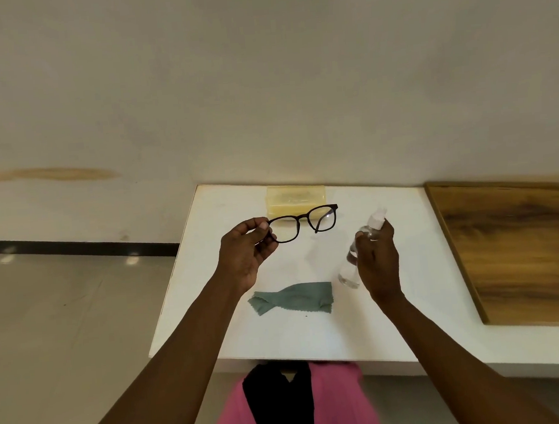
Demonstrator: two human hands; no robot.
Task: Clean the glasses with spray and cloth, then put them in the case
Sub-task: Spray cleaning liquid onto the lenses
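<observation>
a: glasses (302,224) up over the table (412,301), pinched at one end of the frame by the left hand (246,253).

b: and the right hand (377,264)?

a: fingers wrapped round the spray (358,252), nozzle towards the lenses. looks like the spraying step.

b: cloth (293,297)?

a: flat on the table below the hands, untouched. case (295,199) sits at the far edge by the wall.

b: next?

a: likely a press on the nozzle, aimed at a lens, then set the spray down and take the cloth.
</observation>
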